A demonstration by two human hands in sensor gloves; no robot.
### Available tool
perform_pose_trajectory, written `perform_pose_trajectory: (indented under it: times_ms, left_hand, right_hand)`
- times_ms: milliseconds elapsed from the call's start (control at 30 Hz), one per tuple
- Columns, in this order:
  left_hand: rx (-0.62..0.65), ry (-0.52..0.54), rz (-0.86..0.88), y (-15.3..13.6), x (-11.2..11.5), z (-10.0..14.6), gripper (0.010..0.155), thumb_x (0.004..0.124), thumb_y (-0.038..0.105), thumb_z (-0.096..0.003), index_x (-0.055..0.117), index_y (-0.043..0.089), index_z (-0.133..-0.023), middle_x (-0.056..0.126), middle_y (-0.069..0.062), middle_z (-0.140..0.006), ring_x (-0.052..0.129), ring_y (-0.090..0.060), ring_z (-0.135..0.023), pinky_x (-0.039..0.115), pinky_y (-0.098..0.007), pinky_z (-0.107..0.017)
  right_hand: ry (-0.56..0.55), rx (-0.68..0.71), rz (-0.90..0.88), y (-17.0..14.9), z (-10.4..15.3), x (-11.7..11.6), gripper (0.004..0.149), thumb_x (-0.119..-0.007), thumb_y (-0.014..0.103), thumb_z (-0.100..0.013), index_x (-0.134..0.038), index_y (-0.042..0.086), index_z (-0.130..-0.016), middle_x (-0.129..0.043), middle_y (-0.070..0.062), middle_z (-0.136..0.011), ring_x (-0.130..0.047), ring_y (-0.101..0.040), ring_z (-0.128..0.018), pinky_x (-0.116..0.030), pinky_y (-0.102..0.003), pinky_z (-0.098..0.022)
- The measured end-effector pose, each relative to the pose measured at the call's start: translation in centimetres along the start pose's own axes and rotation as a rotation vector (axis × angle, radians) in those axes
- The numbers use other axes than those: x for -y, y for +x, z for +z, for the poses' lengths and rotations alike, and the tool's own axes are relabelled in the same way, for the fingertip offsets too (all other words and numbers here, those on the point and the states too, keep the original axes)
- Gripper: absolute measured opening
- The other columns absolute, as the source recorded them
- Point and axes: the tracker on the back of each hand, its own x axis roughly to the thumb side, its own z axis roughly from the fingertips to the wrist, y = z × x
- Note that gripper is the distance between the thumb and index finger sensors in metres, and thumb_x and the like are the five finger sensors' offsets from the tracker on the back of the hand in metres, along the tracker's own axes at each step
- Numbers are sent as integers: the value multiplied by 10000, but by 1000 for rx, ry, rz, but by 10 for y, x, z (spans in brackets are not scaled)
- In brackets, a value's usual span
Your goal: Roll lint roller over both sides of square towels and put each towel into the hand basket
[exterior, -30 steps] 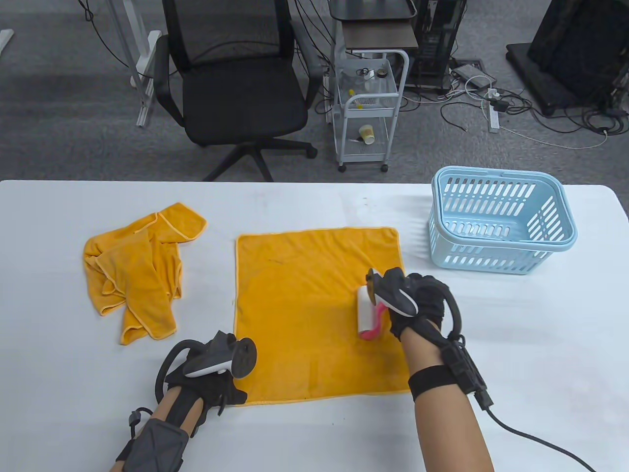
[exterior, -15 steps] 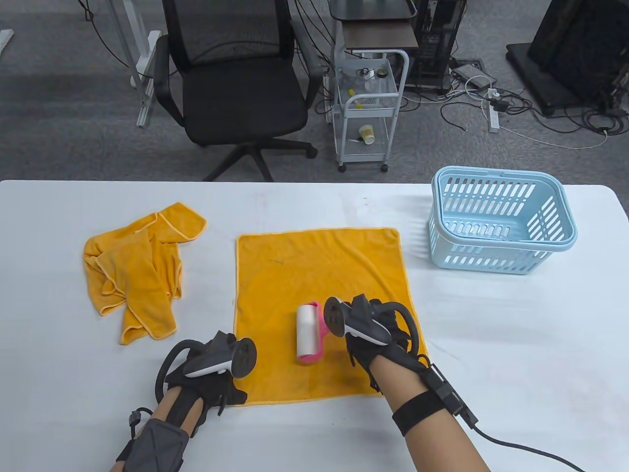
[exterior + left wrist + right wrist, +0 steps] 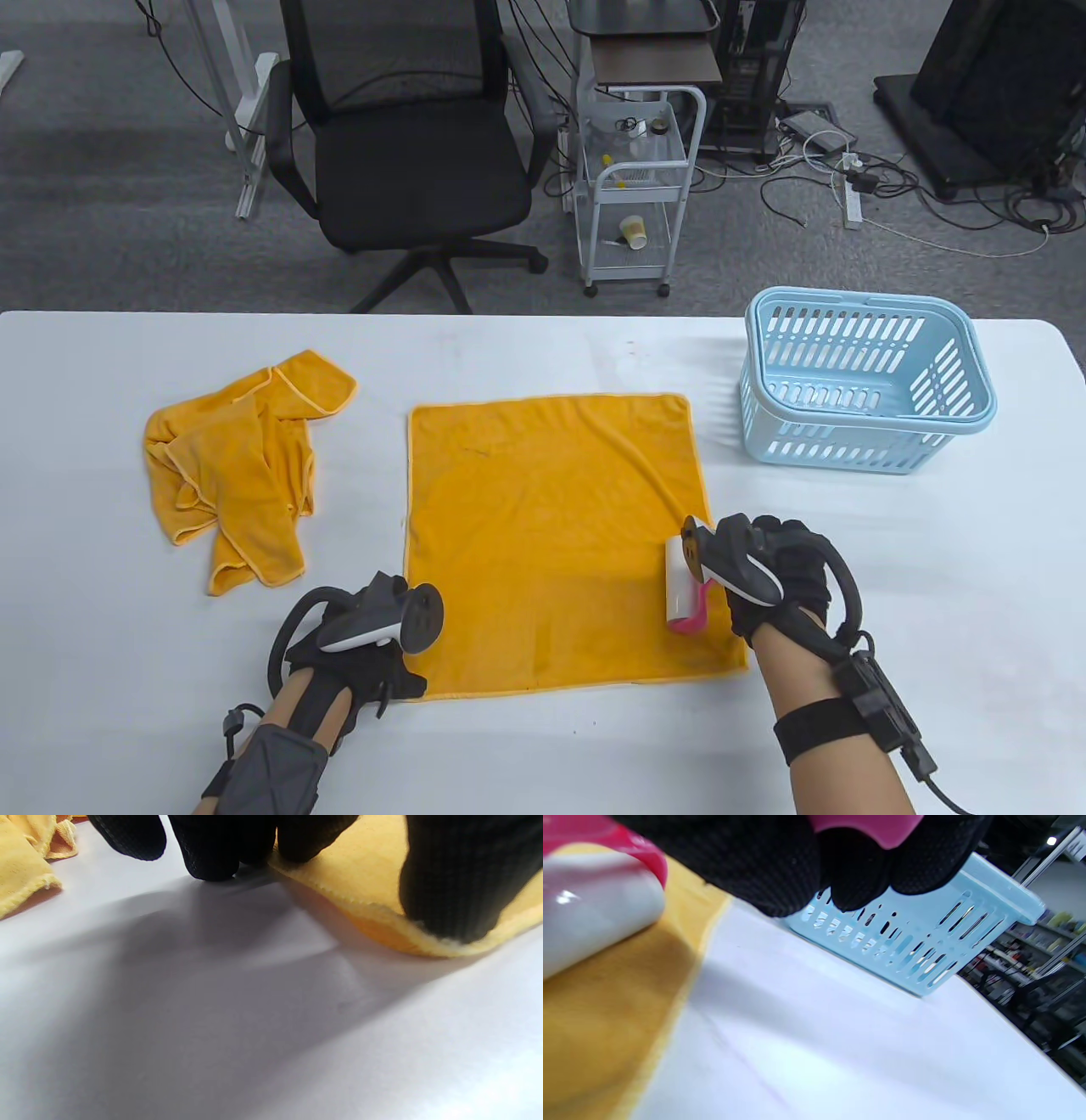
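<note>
A yellow square towel [image 3: 543,526] lies flat mid-table. My right hand [image 3: 768,573] grips the pink handle of a lint roller [image 3: 685,586], whose white roll rests on the towel near its right edge. In the right wrist view the roll [image 3: 589,912] sits on the yellow cloth [image 3: 606,1005] under my curled fingers [image 3: 755,866]. My left hand [image 3: 373,649] presses down on the towel's near-left corner; in the left wrist view its fingertips [image 3: 212,853] touch the table and the towel's hem [image 3: 373,912]. The light blue hand basket [image 3: 865,382] stands at the right, nothing showing inside.
A crumpled heap of yellow towels [image 3: 237,467] lies at the left of the white table [image 3: 891,594]. Behind the table stand a black office chair [image 3: 399,144] and a small white cart [image 3: 632,195]. A cable trails from my right wrist.
My right hand rolled the lint roller leftward to the towel's middle, then back right to near its right edge. The left hand has stayed on the corner.
</note>
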Motion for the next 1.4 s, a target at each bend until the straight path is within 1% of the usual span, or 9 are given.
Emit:
perform_pose_trajectory:
  times_ms: [133, 300, 400, 500, 800, 967, 1200, 1300, 1400]
  left_hand:
    - [0, 0, 1, 0, 0, 0, 931, 885, 631, -344, 497, 216, -1082, 399, -137, -1221, 586, -457, -1087, 506, -710, -743]
    - [0, 0, 1, 0, 0, 0, 929, 883, 632, -344, 496, 220, -1081, 394, -135, -1221, 580, -455, -1087, 504, -710, -743]
    - [0, 0, 1, 0, 0, 0, 929, 883, 632, -345, 494, 220, -1081, 393, -132, -1221, 577, -453, -1088, 505, -710, -743]
    - [0, 0, 10, 1, 0, 0, 929, 882, 633, -344, 493, 221, -1081, 390, -132, -1221, 578, -452, -1088, 504, -710, -743]
    - [-5, -1, 9, 0, 1, 0, 930, 881, 633, -343, 490, 220, -1080, 388, -131, -1221, 573, -454, -1088, 504, -710, -743]
    - [-7, -2, 10, -1, 1, 0, 931, 882, 632, -341, 490, 222, -1079, 386, -131, -1220, 571, -453, -1088, 502, -710, -744]
    - [-8, -1, 19, -2, 2, 0, 930, 873, 634, -342, 477, 228, -1078, 372, -124, -1219, 556, -446, -1092, 498, -711, -743]
    - [-11, 0, 25, -2, 2, 0, 929, 876, 633, -341, 478, 231, -1077, 372, -124, -1219, 554, -447, -1091, 496, -711, -743]
    - [-11, 0, 27, -3, 2, 1, 929, 875, 635, -340, 477, 232, -1077, 370, -120, -1219, 553, -445, -1091, 495, -711, -743]
  right_hand:
    - [-26, 195, -215, 42, 19, 11, 450, -843, 190, -502, -670, 242, -915, -716, -91, -908, -805, -372, -793, -714, -600, -589]
    - [-82, 416, -206, 114, 44, 25, 490, -828, 256, -505, -612, 214, -943, -713, -89, -906, -844, -353, -768, -751, -572, -565]
    - [-85, 432, -175, 127, 46, 21, 497, -828, 261, -505, -604, 208, -947, -713, -93, -902, -845, -352, -763, -750, -573, -563]
    - [-92, 392, -113, 110, 40, 12, 459, -829, 237, -504, -642, 241, -923, -728, -88, -894, -844, -354, -764, -744, -583, -572]
    - [45, 95, -86, -15, 7, -32, 379, -860, 127, -492, -772, 259, -837, -722, -105, -914, -792, -394, -819, -685, -636, -610]
    - [38, 77, -183, -34, 4, -49, 368, -866, 117, -487, -791, 254, -820, -727, -106, -915, -786, -399, -830, -678, -641, -616]
    - [-34, 97, -333, -49, 8, -55, 490, -903, 215, -492, -704, 264, -937, -757, -95, -953, -844, -393, -864, -770, -563, -600]
    - [-81, 37, -437, -64, 7, -56, 564, -915, 268, -483, -658, 230, -984, -780, -107, -942, -890, -398, -830, -825, -530, -553]
    - [-153, -103, -485, -82, 6, -62, 604, -927, 315, -470, -646, 200, -992, -808, -109, -914, -939, -385, -780, -872, -501, -500]
